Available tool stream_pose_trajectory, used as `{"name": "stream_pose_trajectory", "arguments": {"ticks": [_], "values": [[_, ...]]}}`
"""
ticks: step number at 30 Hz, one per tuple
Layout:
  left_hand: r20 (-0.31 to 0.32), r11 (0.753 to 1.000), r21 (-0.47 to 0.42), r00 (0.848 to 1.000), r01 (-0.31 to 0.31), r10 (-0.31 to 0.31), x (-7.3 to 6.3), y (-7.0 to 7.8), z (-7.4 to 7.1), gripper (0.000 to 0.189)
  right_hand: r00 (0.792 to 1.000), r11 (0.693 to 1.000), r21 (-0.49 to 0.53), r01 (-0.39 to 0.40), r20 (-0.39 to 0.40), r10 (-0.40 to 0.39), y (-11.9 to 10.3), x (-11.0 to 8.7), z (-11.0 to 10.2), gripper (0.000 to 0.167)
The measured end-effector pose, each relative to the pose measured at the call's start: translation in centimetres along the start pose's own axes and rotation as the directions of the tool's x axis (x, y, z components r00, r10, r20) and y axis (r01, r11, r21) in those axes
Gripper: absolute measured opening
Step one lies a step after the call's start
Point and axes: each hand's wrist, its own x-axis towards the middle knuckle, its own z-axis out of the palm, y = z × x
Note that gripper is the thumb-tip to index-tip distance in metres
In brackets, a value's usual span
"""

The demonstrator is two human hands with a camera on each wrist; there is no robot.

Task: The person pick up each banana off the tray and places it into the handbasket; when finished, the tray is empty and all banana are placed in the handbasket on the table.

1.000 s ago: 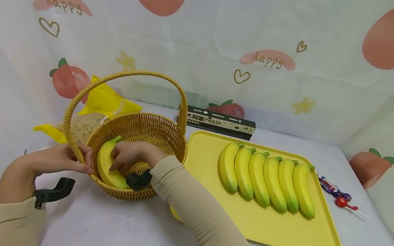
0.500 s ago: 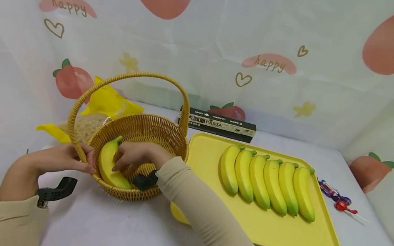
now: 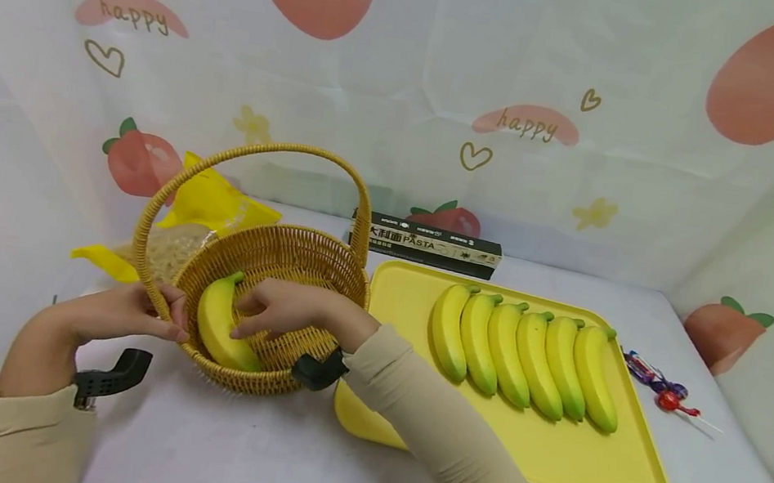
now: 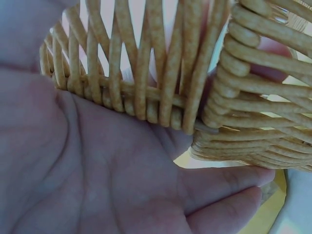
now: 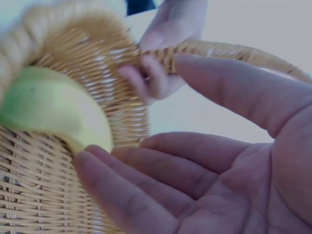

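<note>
A round wicker basket [image 3: 286,242] with a tall arched handle stands left of the middle in the head view. One yellow banana with green ends [image 3: 217,325] lies inside, along the basket's left wall. My left hand [image 3: 113,312] grips the foot of the handle at the left rim, thumb outside; the left wrist view shows the weave [image 4: 161,63] against the palm. Inside the basket, right of the banana, is my right hand [image 3: 288,308]. Its fingers are loosely extended, thumb apart, in the right wrist view, with the fingertips close to the banana [image 5: 63,105]; contact is unclear.
To the right, a yellow tray [image 3: 477,444] bears several bananas [image 3: 515,354] in a row. A black pasta box [image 3: 427,245] stands behind it. A yellow bag [image 3: 214,201] lies behind the basket. Wrapped candies [image 3: 657,379] and a red lollipop [image 3: 669,400] lie beyond the tray's right edge.
My right hand has loosened from the banana and drawn slightly to the right. The banana stays in the basket. My left hand keeps its grip on the basket.
</note>
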Motion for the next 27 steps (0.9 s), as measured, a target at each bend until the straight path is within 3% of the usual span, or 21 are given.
{"name": "stream_pose_trajectory", "arguments": {"ticks": [4, 14, 23, 27], "values": [[0.005, 1.0, -0.001, 1.0, -0.014, 0.014, 0.2, 0.0, 0.0, 0.009, 0.996, 0.997, -0.058, 0.056, -0.073, -0.06, 0.2, -2.2, 0.1, 0.056], [0.009, 1.0, 0.006, 1.0, -0.015, 0.015, 0.0, -0.1, 0.0, 0.009, 0.952, 0.992, 0.039, 0.117, -0.29, -0.101, 2.4, -8.1, 0.7, 0.056], [0.002, 0.999, 0.014, 0.999, -0.047, 0.047, -0.2, -0.3, -0.1, 0.009, 0.868, 0.966, 0.141, 0.218, -0.48, -0.126, 6.4, -10.8, 1.5, 0.058], [0.009, 0.999, 0.007, 0.999, -0.04, 0.04, 0.0, -0.3, -0.1, 0.008, 0.819, 0.968, 0.149, 0.202, -0.567, -0.084, 8.2, -11.8, 1.6, 0.061]]}}
